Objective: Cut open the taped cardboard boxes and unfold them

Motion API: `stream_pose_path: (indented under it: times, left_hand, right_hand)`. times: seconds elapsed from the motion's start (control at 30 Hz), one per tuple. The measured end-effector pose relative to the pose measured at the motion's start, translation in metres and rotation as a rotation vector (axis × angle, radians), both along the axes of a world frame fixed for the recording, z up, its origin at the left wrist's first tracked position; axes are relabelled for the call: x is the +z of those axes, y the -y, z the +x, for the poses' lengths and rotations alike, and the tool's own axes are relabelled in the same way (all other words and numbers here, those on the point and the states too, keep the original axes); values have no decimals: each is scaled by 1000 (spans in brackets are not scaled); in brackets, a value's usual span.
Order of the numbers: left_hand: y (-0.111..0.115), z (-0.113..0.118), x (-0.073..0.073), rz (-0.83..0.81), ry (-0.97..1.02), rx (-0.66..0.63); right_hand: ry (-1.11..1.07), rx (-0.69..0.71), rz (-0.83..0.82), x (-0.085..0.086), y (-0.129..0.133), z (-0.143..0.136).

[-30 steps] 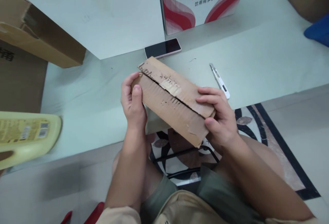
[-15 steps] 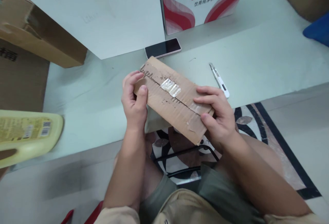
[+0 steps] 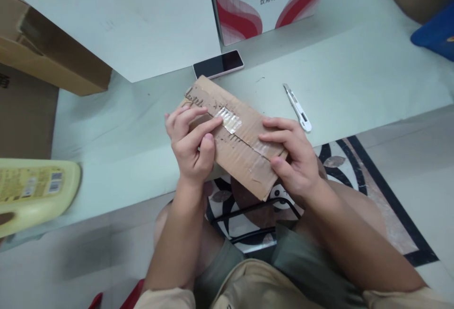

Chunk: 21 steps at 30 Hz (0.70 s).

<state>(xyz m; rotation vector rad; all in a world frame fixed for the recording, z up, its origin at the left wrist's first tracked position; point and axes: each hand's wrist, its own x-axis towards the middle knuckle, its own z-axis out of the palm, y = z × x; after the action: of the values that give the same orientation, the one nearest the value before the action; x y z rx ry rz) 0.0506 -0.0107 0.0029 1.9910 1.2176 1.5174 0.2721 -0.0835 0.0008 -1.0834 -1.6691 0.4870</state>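
A flat brown cardboard box (image 3: 244, 150) is held tilted over the table's near edge, partly above my lap. Along its top runs a seam with torn, ragged marks and a ridged silvery tape patch (image 3: 229, 120). My right hand (image 3: 292, 155) grips the right end, thumb and fingers around the corner. On the box's left part lies my left hand (image 3: 193, 141), fingers apart on the upper face. Its index fingertip touches the silvery patch, and its thumb is by the near edge. To the right, a white utility knife (image 3: 297, 108) lies on the table, blade end pointing away.
A phone (image 3: 219, 64) lies behind the box, against a large white panel (image 3: 131, 21). Further back stands a red-and-white carton (image 3: 269, 9). Brown cartons (image 3: 67, 58) and a yellow jug (image 3: 39, 191) are at left; something blue (image 3: 434, 32) is at right.
My left hand has let go of the box's left end and moved inward over its top, index finger reaching the silvery patch. My right hand keeps its grip. The view has shifted slightly.
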Motion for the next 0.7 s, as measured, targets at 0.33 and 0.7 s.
stream_pose_path:
  times: [0.33,0.7]
  left_hand:
    - [2,-5,0,66,-117,-14]
    - [6,-10,5,60,-350,-18]
  right_hand:
    - [347,-650,-284,-41,-37,48]
    - [409,-535,-595,-27,-37,50]
